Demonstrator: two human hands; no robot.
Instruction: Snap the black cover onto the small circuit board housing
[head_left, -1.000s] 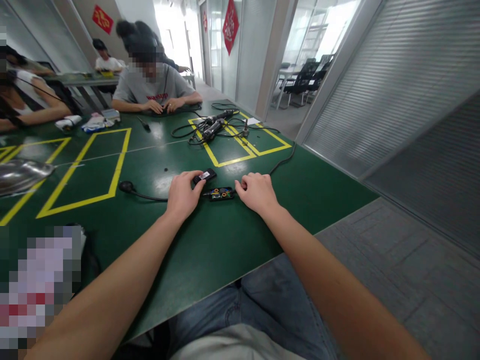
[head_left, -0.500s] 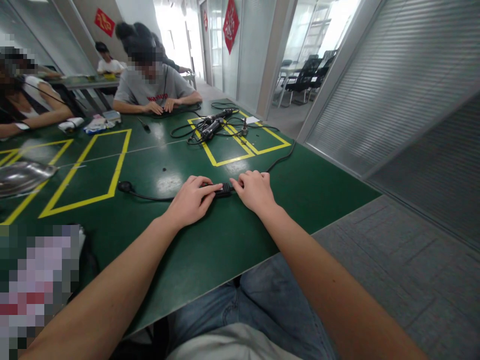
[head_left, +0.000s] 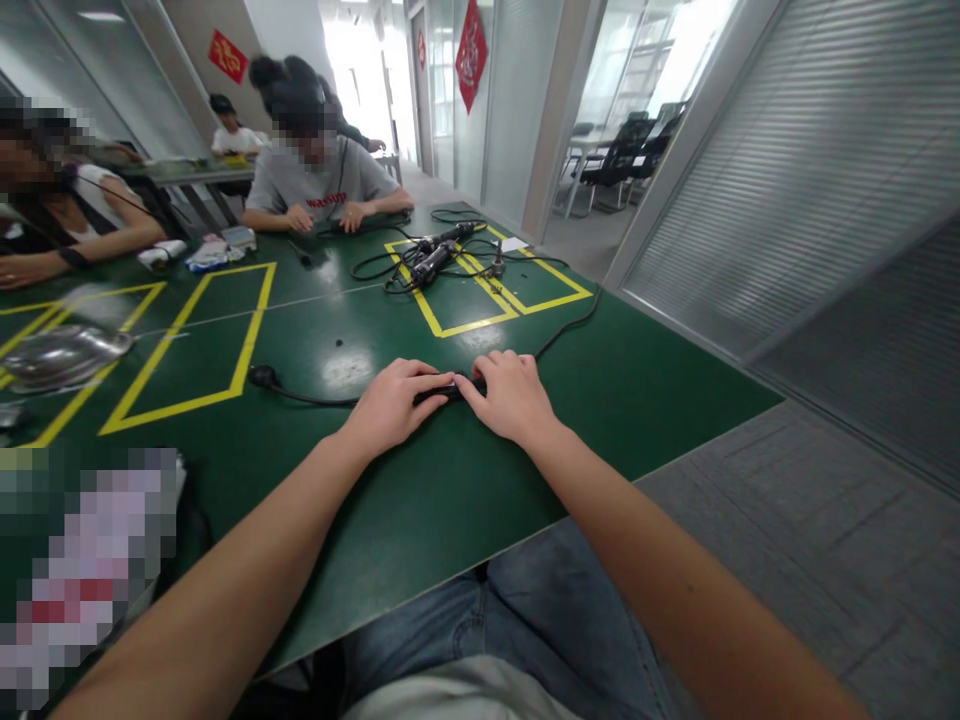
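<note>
A slim black device (head_left: 453, 388) lies on the green table, mostly covered by my fingers. My left hand (head_left: 391, 405) is closed on its left part, thumb in front and fingers behind. On its right end my right hand (head_left: 511, 395) is closed too, with the thumb touching close to my left fingertips. From the left side a black cable (head_left: 315, 401) runs to a round black plug (head_left: 264, 377). Another black cable (head_left: 574, 322) leads from behind my right hand toward the back right.
Black tools (head_left: 433, 262) with tangled cables lie inside yellow tape at the back. A shiny metal dish (head_left: 64, 355) is at the left. A person in grey (head_left: 322, 185) works across the table (head_left: 675, 390); another person's arm (head_left: 112, 243) rests at the left.
My right hand has moved left onto the device, covering its ribbed end and closing the gap to my left hand. The whole view has shifted slightly.
</note>
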